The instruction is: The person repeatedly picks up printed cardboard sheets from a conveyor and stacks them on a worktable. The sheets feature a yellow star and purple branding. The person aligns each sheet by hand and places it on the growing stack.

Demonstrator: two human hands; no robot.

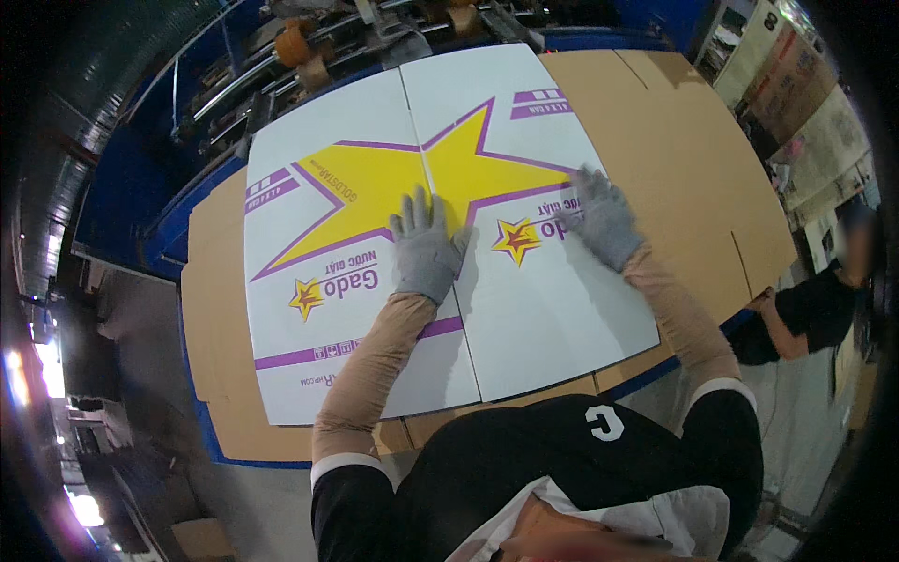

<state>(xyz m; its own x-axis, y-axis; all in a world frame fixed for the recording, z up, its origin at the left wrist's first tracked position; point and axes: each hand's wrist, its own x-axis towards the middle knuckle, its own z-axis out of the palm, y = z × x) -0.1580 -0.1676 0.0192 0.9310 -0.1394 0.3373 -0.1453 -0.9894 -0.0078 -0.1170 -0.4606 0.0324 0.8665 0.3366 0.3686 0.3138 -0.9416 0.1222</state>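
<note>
A white flattened carton (552, 328) with a big yellow star, purple bands and small star prints lies in front of me. A straight seam splits it into two panels. My left hand (426, 248), in a grey glove, rests flat near this seam with its fingers stretched toward the far side. Over the right part of the carton is my right hand (599, 223), also gloved, palm down with fingers apart near the tip of the star. Neither hand grips anything. Beneath the carton spreads a larger brown cardboard sheet (674, 159), which shows on both sides and along the near edge.
The cardboard lies on a blue-edged table (208, 426). Beyond it stands machinery with metal bars and an orange roller (292, 43). Another person (815, 318) in dark clothes is at the right. Further right are stacked cardboard pieces (796, 89). A brown box (201, 539) sits at lower left.
</note>
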